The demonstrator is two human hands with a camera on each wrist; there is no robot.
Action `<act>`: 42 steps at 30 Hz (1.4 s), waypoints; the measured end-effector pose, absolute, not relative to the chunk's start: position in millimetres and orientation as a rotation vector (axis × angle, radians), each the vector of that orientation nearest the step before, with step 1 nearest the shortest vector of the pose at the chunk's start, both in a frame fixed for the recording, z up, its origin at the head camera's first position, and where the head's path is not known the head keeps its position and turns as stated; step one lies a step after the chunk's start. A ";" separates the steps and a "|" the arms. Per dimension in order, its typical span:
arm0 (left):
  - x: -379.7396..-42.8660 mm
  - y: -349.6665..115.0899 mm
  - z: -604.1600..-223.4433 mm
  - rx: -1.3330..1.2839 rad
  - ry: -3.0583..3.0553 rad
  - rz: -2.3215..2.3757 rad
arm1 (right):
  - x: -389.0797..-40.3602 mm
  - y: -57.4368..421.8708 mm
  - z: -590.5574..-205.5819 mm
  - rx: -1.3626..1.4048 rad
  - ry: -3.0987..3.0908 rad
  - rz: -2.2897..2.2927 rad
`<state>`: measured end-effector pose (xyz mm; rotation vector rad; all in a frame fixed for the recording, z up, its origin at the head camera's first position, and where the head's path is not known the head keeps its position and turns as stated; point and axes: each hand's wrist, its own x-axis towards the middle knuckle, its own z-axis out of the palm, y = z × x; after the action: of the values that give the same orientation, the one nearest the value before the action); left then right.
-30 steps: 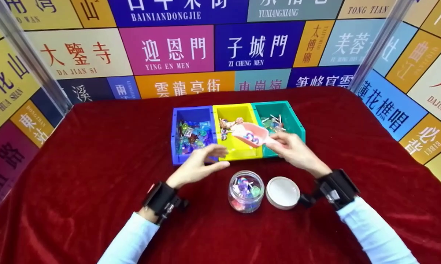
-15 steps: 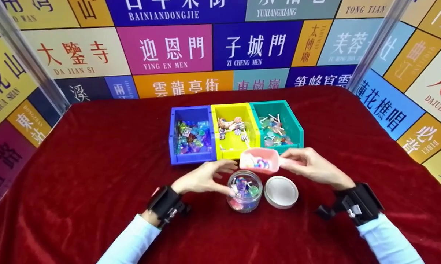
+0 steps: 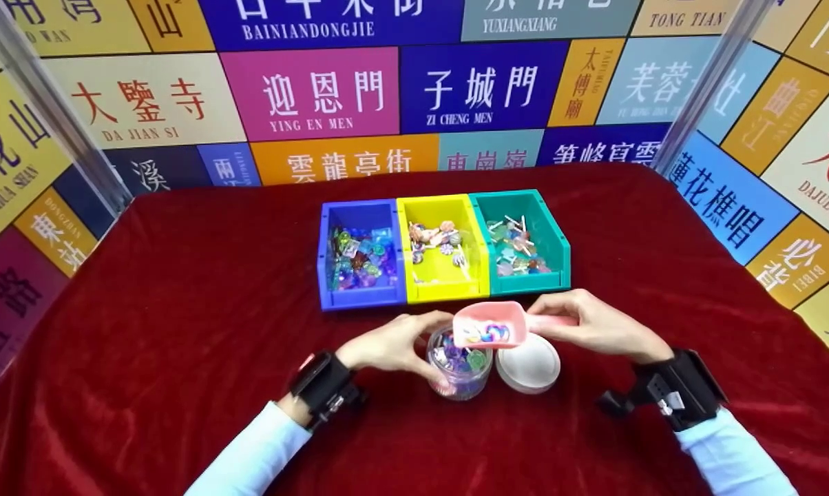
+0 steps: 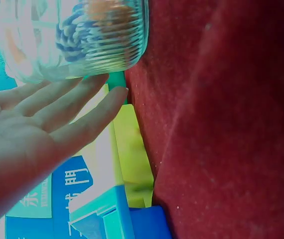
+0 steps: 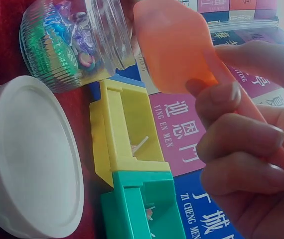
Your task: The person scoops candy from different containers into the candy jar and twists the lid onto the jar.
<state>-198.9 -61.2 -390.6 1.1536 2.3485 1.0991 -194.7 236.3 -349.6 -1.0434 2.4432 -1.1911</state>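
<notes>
My right hand point(image 3: 597, 327) grips the handle of a pink scoop point(image 3: 471, 315), held over the back right of the jar's mouth. Several swirl-patterned candies lie in the scoop. Below it stands a clear ribbed glass jar point(image 3: 471, 387), with wrapped and coloured candies inside. My left hand point(image 3: 390, 348) holds the jar from the left, thumb on the near side and fingers on the far side. In the left wrist view its fingers point(image 4: 89, 117) reach along the glass wall. Fingers of the right hand point(image 5: 241, 159) curl round the scoop handle in the right wrist view.
A white round lid point(image 3: 529, 368) lies right of the jar. Behind stand three joined bins: blue point(image 3: 363, 297) with shiny candies, yellow point(image 3: 449, 293) with swirl lollipops, green point(image 3: 531, 281) with more lollipops. Red cloth point(image 3: 201, 296) covers the table; printed panels point(image 3: 311, 93) rise behind.
My right hand has brought the loaded scoop from above the yellow bin down toward the jar. My left hand has moved right and closed around the jar.
</notes>
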 end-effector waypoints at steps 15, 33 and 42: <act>-200.7 -58.5 -391.5 1.174 2.397 1.041 | -190.7 235.0 -331.8 -1.178 2.617 -0.947; -200.0 -57.7 -390.5 1.132 2.420 0.993 | -170.0 219.6 -300.9 -1.287 2.778 -0.669; -200.3 -57.8 -389.8 1.141 2.412 1.000 | -160.8 210.7 -292.0 -1.265 2.837 -0.577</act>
<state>-200.3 -57.8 -389.8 1.1412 2.4123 0.9995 -160.8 210.7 -292.0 -1.2654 2.8371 -0.5775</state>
